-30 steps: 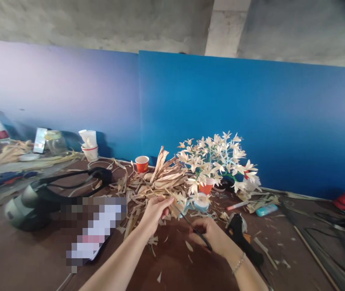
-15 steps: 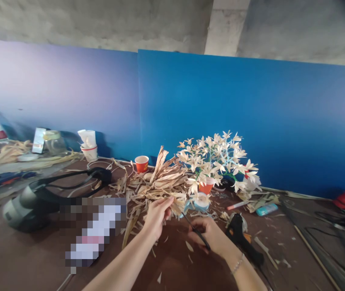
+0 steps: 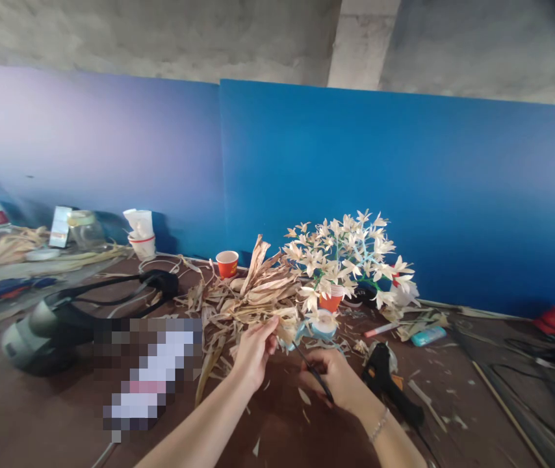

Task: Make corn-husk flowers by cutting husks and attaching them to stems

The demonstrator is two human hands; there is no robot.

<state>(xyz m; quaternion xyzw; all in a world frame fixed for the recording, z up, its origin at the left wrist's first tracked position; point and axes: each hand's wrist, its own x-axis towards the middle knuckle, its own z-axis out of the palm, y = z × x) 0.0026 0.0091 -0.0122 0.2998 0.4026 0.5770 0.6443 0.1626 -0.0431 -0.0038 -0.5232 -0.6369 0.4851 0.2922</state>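
Note:
My left hand (image 3: 253,354) is closed, with thumb and fingertips pinching a pale piece of dried husk (image 3: 287,329). My right hand (image 3: 330,377) is wrapped round dark-handled scissors (image 3: 320,378), their thin tips pointing up and left at the husk. How far the blades are apart I cannot make out. Behind my left hand lies a heap of dry brown husks (image 3: 270,286). Just beyond the scissors stand a roll of light blue tape (image 3: 323,325) and an orange paper cup (image 3: 331,300) under a bunch of cream husk flowers (image 3: 340,257).
A black glue gun (image 3: 392,383) lies right of my right hand, near a turquoise packet (image 3: 428,336). At left are a grey-black headset (image 3: 43,331) and a blurred-out phone-like object (image 3: 155,377). Another orange cup (image 3: 227,264) stands at the back. Husk scraps litter the brown table (image 3: 277,435).
Both hands stay almost in place, with the husk piece and scissors still held. The scissors and right fingers have shifted very slightly; the whole view has moved a little.

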